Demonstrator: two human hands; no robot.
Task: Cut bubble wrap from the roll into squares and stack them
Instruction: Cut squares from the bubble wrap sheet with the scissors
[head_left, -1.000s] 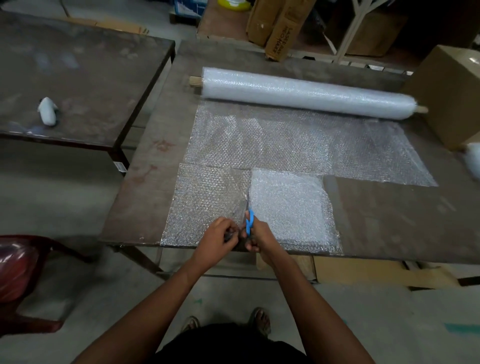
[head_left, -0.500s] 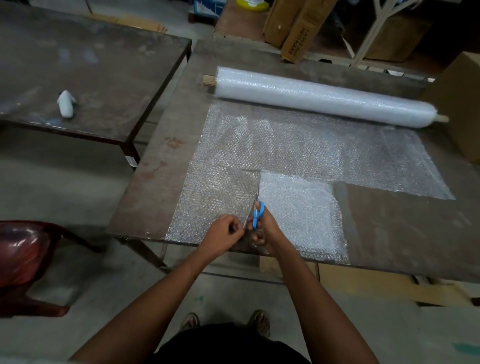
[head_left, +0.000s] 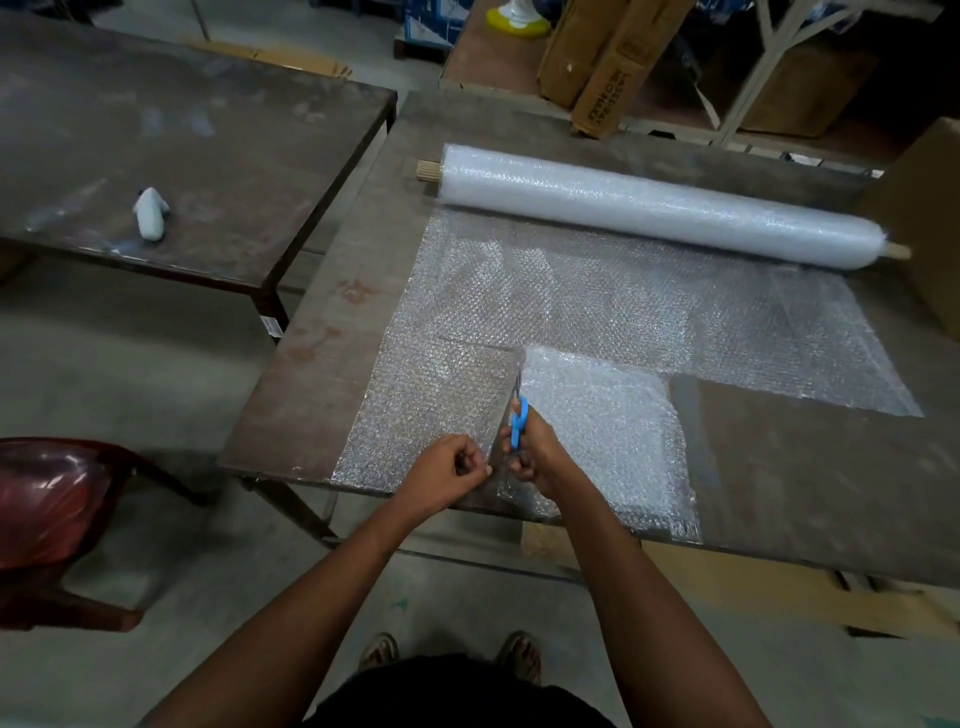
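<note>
The cutting step is in hand: the right hand (head_left: 535, 447) grips the scissors (head_left: 518, 422), and the left hand (head_left: 451, 470) pinches the bubble wrap (head_left: 431, 405) edge. Next, the cut should go straight up to the cross cut.

A second bench (head_left: 218, 135) stood to the left, with a small white bottle (head_left: 150, 214) lying on it. A red chair (head_left: 47, 509) sat on the floor at lower left. Cardboard boxes (head_left: 602, 62) leaned beyond the far edge.
</note>
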